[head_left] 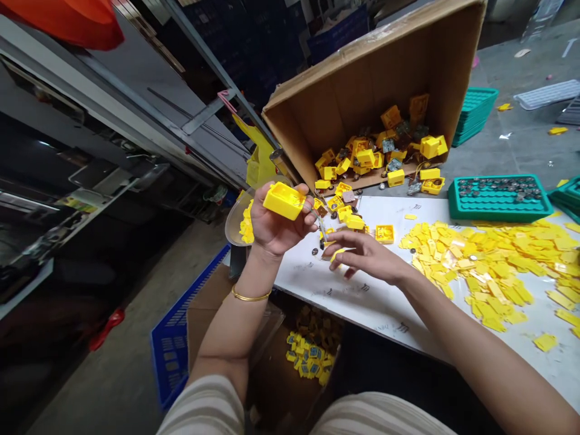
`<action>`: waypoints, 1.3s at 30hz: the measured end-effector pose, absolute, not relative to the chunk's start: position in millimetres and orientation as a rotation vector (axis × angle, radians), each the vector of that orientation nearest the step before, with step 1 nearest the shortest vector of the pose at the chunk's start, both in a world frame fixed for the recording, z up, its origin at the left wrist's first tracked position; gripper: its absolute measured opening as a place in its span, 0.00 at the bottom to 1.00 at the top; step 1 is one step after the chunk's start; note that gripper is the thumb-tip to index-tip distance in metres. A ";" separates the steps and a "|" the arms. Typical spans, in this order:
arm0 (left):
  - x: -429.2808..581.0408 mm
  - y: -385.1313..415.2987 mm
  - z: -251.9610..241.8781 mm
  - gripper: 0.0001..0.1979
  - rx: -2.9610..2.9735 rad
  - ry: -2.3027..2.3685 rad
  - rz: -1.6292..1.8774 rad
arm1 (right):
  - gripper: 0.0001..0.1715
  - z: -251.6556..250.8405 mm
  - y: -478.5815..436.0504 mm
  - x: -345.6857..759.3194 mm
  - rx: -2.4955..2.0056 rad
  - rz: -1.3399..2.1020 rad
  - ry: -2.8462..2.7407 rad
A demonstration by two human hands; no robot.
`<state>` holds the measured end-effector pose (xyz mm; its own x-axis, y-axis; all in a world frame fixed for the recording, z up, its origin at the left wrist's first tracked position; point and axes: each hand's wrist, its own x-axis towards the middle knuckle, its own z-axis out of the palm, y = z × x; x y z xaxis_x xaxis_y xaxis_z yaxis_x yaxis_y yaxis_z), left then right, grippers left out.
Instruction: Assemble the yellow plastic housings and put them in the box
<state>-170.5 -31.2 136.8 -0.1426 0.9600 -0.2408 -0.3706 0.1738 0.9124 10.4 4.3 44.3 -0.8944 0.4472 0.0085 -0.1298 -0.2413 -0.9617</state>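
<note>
My left hand (pixel 276 226) is raised over the table's left edge, closed around a yellow plastic housing (pixel 284 200) with its hollow side up. My right hand (pixel 367 257) hovers low over the white table (pixel 376 302), fingers curled on a small yellow piece (pixel 336 256). Between the hands lie several loose yellow housings (pixel 348 217) and small dark metal parts (pixel 314 251).
A tipped cardboard box (pixel 376 78) spills yellow housings and metal parts at the back. A heap of flat yellow covers (pixel 493 266) spreads on the right. Green trays (pixel 498 196) hold metal parts. A clear bowl (pixel 238 223) and a floor box of finished pieces (pixel 310 353) sit left and below.
</note>
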 end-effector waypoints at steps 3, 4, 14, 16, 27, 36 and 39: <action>-159.2 -37.5 123.7 0.30 0.686 1.163 1.326 | 0.29 37.3 -11.1 28.2 -0.413 2.246 -1.434; -154.1 -39.5 117.9 0.31 0.674 1.157 1.321 | 0.29 34.3 -15.1 33.5 -0.424 2.224 -1.376; -67.8 -74.6 25.7 0.24 0.065 0.901 0.903 | 0.18 -0.5 -59.7 155.2 -1.252 1.100 -1.894; -47.2 -89.4 9.4 0.20 -0.022 0.873 0.808 | 0.19 -10.1 -74.7 182.4 -1.373 0.657 -2.118; -12.6 -120.0 -5.5 0.16 -0.048 0.725 0.605 | 0.17 -13.8 -116.7 227.6 -1.424 0.620 -2.234; -7.0 -116.8 -2.5 0.16 0.034 0.851 0.628 | 0.14 -12.9 -112.4 224.6 -1.548 0.668 -2.345; -5.7 -112.7 -3.7 0.16 0.048 0.838 0.649 | 0.15 -11.8 -113.5 224.5 -1.554 0.631 -2.379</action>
